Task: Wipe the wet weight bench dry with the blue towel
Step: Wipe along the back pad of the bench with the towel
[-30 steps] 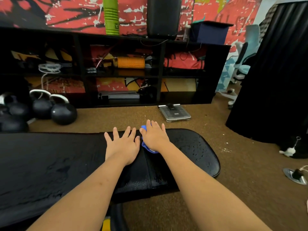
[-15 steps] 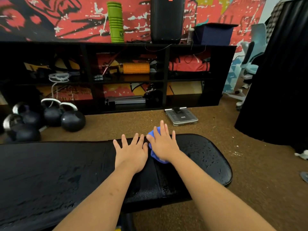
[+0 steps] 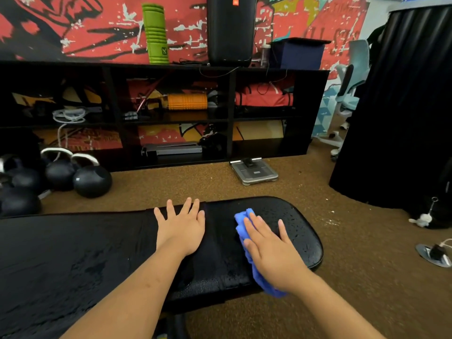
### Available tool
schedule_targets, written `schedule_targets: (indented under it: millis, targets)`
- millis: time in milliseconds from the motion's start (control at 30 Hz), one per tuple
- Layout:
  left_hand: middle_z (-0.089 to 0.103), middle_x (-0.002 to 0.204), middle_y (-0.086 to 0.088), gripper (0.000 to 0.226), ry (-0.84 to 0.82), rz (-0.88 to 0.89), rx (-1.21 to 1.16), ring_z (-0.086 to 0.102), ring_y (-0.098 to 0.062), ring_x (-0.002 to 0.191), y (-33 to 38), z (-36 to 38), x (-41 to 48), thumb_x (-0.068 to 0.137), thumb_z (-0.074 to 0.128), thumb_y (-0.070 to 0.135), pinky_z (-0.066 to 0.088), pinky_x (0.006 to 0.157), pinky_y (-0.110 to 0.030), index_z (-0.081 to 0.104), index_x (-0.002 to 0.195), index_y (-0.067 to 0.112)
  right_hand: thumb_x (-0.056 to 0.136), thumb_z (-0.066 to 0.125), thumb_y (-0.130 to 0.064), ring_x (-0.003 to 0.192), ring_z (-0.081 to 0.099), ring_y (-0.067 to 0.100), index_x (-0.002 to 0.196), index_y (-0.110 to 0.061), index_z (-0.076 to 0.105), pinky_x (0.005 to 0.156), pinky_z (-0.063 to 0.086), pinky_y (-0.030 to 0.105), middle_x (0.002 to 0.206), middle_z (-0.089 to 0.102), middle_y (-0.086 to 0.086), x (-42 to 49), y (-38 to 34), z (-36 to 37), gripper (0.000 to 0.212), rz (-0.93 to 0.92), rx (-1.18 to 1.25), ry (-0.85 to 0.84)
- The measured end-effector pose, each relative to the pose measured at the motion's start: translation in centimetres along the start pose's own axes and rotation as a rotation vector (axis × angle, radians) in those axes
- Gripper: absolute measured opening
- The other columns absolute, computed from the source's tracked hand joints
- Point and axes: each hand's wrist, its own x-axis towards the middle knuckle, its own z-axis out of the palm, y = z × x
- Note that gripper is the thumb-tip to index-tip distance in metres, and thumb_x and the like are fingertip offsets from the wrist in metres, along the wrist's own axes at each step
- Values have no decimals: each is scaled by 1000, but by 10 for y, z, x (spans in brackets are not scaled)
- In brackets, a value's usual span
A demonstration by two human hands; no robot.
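A black padded weight bench (image 3: 300, 231) runs from the left edge to a rounded end at centre right; water beads show on that end and along its near edge. The blue towel (image 3: 242, 221) lies crumpled on the seat pad. My right hand (image 3: 271, 248) presses flat on the towel with fingers spread, covering most of it. My left hand (image 3: 182, 227) rests flat and open on the bench just left of the pad seam, holding nothing.
Several black kettlebells (image 3: 91, 181) sit on the brown carpet at the left. A grey scale (image 3: 254, 172) lies beyond the bench. A black shelf unit (image 3: 230, 118) stands behind it. A black curtain (image 3: 403, 106) hangs at the right, with a small metal object (image 3: 434, 254) on the floor.
My right hand has slid the towel to the right and towards me across the seat pad, away from my left hand. The left hand has stayed flat on the bench.
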Motion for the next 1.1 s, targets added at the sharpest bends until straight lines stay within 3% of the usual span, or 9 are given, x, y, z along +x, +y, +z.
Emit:
schedule_targets:
  millis: [100, 267, 400, 533, 700, 767, 867, 1000, 1100]
  targets:
    - [0, 166, 12, 58, -2, -5, 9, -7, -37, 151, 0, -1, 0, 102, 1, 51, -4, 118, -63, 0, 158, 35, 104, 11, -45, 150, -10, 12, 157, -23, 2, 120, -11, 51, 164, -12, -7, 38, 31, -4, 58, 133, -29, -28]
    - [0, 166, 12, 58, -4, -14, 17, -6, -36, 152, 1, -1, 0, 102, 2, 51, -4, 118, -63, 1, 158, 35, 102, 16, -54, 151, -9, 23, 156, -11, 3, 121, -7, 50, 164, -5, 10, 97, 7, 4, 71, 185, -15, -16]
    - [1, 166, 13, 56, 3, -15, 8, -5, -36, 152, 2, -1, -1, 103, 5, 49, -2, 118, -63, 2, 158, 36, 101, 15, -53, 151, -8, 23, 156, -10, 4, 120, -6, 50, 165, -3, 8, 78, -47, 13, 71, 1, -1, -26]
    - [1, 166, 13, 56, 1, -11, 1, -5, -36, 152, 1, -1, -1, 103, 5, 50, -3, 118, -62, 2, 158, 36, 83, -14, -66, 150, -11, 10, 157, -19, 2, 120, -11, 50, 165, -6, -4, 17, -51, 11, 89, -137, 25, -25]
    - [-1, 166, 14, 58, -13, -25, 11, -7, -36, 152, 2, -2, 0, 102, 2, 52, -4, 118, -62, 1, 158, 37, 83, -3, -74, 149, -10, 4, 157, -27, 3, 117, -17, 51, 164, -9, -11, 31, 16, -7, 88, 2, -44, -55]
    - [-1, 166, 14, 58, -14, -27, 18, -7, -36, 152, 1, -1, 1, 102, 1, 52, -5, 118, -62, 0, 157, 37, 93, 10, -70, 150, -12, 9, 157, -23, 3, 117, -17, 51, 164, -10, -6, 58, 33, -11, 80, 103, -47, -72]
    - [-1, 165, 14, 58, -12, -29, 21, -7, -35, 152, 2, 0, 1, 102, 1, 52, -5, 118, -62, 0, 157, 37, 94, 12, -70, 151, -10, 19, 157, -13, 6, 119, -11, 52, 165, -3, 6, 99, 24, -7, 85, 167, -26, -43]
    - [0, 166, 15, 57, -12, -28, 18, -6, -36, 152, 2, 0, 2, 103, 4, 50, -3, 118, -62, 2, 158, 37, 98, 13, -62, 151, -5, 24, 156, -9, 11, 120, -7, 52, 164, 7, 10, 114, -40, 8, 79, 54, -16, -19]
    - [-3, 166, 13, 56, -17, -7, 54, -7, -38, 151, 1, 0, 0, 104, 11, 47, -2, 117, -64, -2, 158, 36, 103, 10, -50, 151, -9, 18, 157, -14, 8, 120, -9, 50, 165, 3, 4, 82, -67, 16, 65, -56, 24, -23]
